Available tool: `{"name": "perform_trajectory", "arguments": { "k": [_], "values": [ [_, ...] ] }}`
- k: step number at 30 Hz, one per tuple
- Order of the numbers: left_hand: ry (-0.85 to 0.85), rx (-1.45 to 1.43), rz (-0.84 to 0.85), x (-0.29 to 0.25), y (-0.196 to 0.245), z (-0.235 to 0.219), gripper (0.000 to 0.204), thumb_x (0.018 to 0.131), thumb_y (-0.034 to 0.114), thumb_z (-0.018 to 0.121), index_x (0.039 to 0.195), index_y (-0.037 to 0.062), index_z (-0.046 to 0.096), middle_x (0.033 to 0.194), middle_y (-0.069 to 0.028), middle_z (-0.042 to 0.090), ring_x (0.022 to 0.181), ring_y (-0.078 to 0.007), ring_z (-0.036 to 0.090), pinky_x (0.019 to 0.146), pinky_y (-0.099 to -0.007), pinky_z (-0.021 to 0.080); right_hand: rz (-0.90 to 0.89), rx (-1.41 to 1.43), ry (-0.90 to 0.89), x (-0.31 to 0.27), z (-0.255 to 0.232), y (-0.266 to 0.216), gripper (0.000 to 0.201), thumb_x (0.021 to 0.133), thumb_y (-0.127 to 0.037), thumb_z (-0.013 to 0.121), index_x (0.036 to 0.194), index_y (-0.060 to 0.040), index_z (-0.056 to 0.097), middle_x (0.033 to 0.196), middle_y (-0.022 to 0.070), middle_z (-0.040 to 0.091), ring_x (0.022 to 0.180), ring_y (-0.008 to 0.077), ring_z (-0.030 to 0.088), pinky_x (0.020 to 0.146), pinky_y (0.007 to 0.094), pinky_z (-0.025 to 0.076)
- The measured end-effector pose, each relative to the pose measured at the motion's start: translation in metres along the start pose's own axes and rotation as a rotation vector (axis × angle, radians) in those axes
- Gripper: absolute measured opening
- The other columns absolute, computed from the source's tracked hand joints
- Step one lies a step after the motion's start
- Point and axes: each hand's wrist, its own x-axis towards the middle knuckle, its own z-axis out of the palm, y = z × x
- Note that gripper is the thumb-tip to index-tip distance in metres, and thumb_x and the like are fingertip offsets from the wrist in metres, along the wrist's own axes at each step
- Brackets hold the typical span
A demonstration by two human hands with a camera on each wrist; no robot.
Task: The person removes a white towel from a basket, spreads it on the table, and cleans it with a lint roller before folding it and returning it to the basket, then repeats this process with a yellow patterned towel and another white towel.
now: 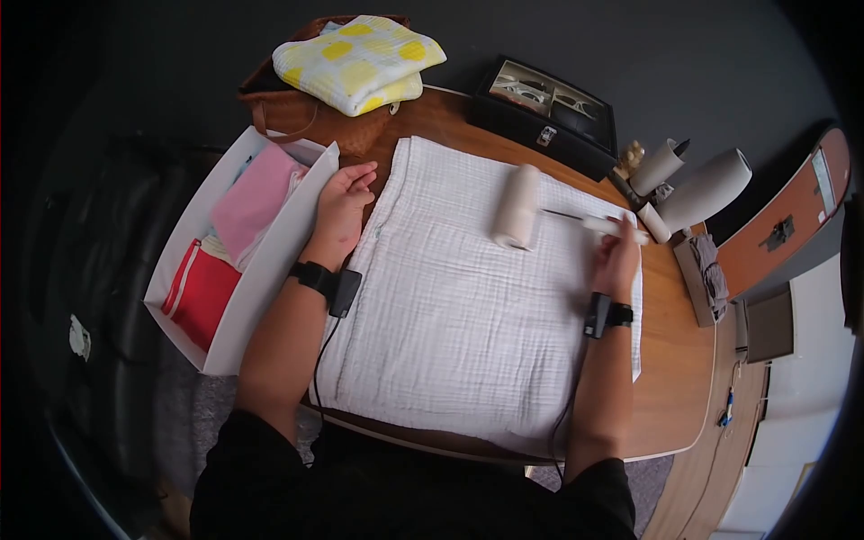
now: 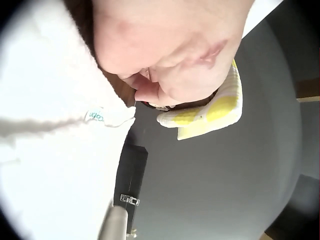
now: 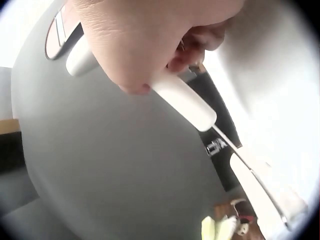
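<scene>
A: Caught at the heart of the scene?

B: A lint roller [image 1: 517, 207], over a white cloth [image 1: 432, 342], toward one o'clock from the cloth's middle.

A: Held how?

B: By the white handle [image 1: 596, 224], gripped in the right hand [image 1: 616, 261]. Aligned roughly twelve to six along the barrel, closer to nine to three along the handle.

A: Nearer to which side?

B: To the right hand, at its ten o'clock. From the left hand [image 1: 344, 202], well apart at three o'clock.

A: And in that left hand?

B: Nothing visible; loosely bent fingers, between the cloth and a white box [image 1: 292, 211] at nine o'clock.

A: Farther out?

B: A black case [image 1: 504, 119] at one o'clock, a yellow-spotted cloth [image 1: 360, 58] at eleven.

A: Hard to make out?

B: Contact between roller and cloth, lost in blur; left fingertips, partly tucked from the left wrist view; most of the roller, cut off there too.
</scene>
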Motion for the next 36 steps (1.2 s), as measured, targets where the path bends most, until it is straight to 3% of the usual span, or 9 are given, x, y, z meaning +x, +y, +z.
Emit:
{"name": "perform_trajectory", "arguments": {
  "k": [4, 8, 16, 18, 21, 25, 29, 32, 36],
  "values": [
    [-0.006, 0.249, 0.137, -0.006, 0.003, 0.008, 0.040, 0.087, -0.020, 0.055, 0.120, -0.0013, 0.067, 0.133, -0.0110, 0.070, 0.113, -0.0153, 0.064, 0.105, -0.0292, 0.052, -0.067, 0.139, 0.324, 0.034, -0.063, -0.009, 0.038, 0.106, -0.045, 0.068, 0.092, -0.0097, 0.067, 0.066, -0.0040, 0.049, 0.054, 0.0071, 0.043, 0.048, 0.0244, 0.032],
    [-0.005, 0.309, 0.224, -0.004, -0.003, 0.008, 0.034, 0.090, -0.020, 0.055, 0.116, -0.0015, 0.068, 0.126, -0.0101, 0.073, 0.103, -0.0134, 0.065, 0.099, -0.0272, 0.054, -0.091, 0.132, 0.315, 0.047, -0.078, -0.005, 0.039, 0.106, -0.045, 0.066, 0.093, -0.0080, 0.067, 0.066, -0.0035, 0.051, 0.053, 0.0076, 0.043, 0.047, 0.0249, 0.033],
    [-0.031, 0.419, 0.024, -0.007, 0.005, 0.012, 0.028, 0.100, -0.008, 0.065, 0.127, -0.0010, 0.067, 0.127, -0.0086, 0.072, 0.108, -0.0127, 0.065, 0.099, -0.0263, 0.053, 0.179, -0.107, -0.352, -0.045, 0.053, 0.001, 0.034, 0.108, -0.038, 0.069, 0.115, -0.0047, 0.075, 0.076, -0.0014, 0.067, 0.067, 0.0087, 0.061, 0.061, 0.0228, 0.040],
    [-0.070, 0.504, 0.089, -0.010, 0.005, 0.015, 0.029, 0.102, -0.001, 0.067, 0.131, -0.0009, 0.067, 0.127, -0.0093, 0.072, 0.110, -0.0145, 0.067, 0.100, -0.0284, 0.054, 0.199, -0.136, -0.424, -0.058, 0.067, -0.001, 0.032, 0.108, -0.035, 0.070, 0.115, -0.0044, 0.075, 0.077, -0.0024, 0.068, 0.070, 0.0084, 0.062, 0.065, 0.0236, 0.041],
    [-0.131, 0.562, 0.140, -0.009, -0.003, 0.013, 0.036, 0.101, 0.009, 0.073, 0.135, -0.0009, 0.066, 0.133, -0.0119, 0.070, 0.119, -0.0215, 0.067, 0.105, -0.0337, 0.054, 0.160, -0.094, -0.399, -0.048, 0.054, 0.001, 0.031, 0.108, -0.034, 0.069, 0.113, -0.0044, 0.074, 0.076, -0.0018, 0.068, 0.068, 0.0086, 0.060, 0.065, 0.0243, 0.042],
    [-0.212, 1.064, 0.298, -0.023, 0.016, 0.026, 0.052, 0.101, 0.018, 0.077, 0.147, 0.0014, 0.060, 0.146, -0.0147, 0.063, 0.135, -0.0275, 0.062, 0.115, -0.0375, 0.049, 0.059, 0.102, -0.074, -0.001, -0.003, -0.002, 0.026, 0.107, -0.033, 0.065, 0.099, -0.0085, 0.069, 0.072, -0.0009, 0.055, 0.064, 0.0100, 0.054, 0.054, 0.0257, 0.041],
    [-0.205, 1.302, 0.286, -0.039, 0.031, 0.046, 0.071, 0.095, 0.034, 0.083, 0.153, 0.0030, 0.055, 0.156, -0.0182, 0.055, 0.146, -0.0369, 0.051, 0.123, -0.0453, 0.042, -0.109, 0.234, 0.373, 0.061, -0.086, -0.004, 0.021, 0.102, -0.030, 0.065, 0.089, -0.0147, 0.058, 0.082, -0.0011, 0.057, 0.065, 0.0111, 0.053, 0.053, 0.0257, 0.041],
    [-0.209, 1.321, 0.286, -0.036, 0.021, 0.042, 0.075, 0.093, 0.037, 0.083, 0.154, 0.0032, 0.054, 0.159, -0.0188, 0.052, 0.150, -0.0388, 0.046, 0.125, -0.0472, 0.039, -0.066, 0.201, 0.351, 0.051, -0.103, -0.019, 0.017, 0.101, -0.029, 0.064, 0.093, -0.0152, 0.059, 0.081, 0.0000, 0.057, 0.066, 0.0110, 0.055, 0.053, 0.0259, 0.041],
    [-0.207, 1.371, 0.265, -0.037, 0.026, 0.045, 0.072, 0.094, 0.034, 0.081, 0.153, 0.0032, 0.055, 0.160, -0.0192, 0.052, 0.151, -0.0389, 0.044, 0.126, -0.0470, 0.038, 0.008, 0.099, 0.169, 0.023, -0.047, -0.011, 0.018, 0.100, -0.031, 0.066, 0.094, -0.0144, 0.060, 0.081, 0.0005, 0.059, 0.066, 0.0109, 0.054, 0.051, 0.0269, 0.040]
  ]
}}
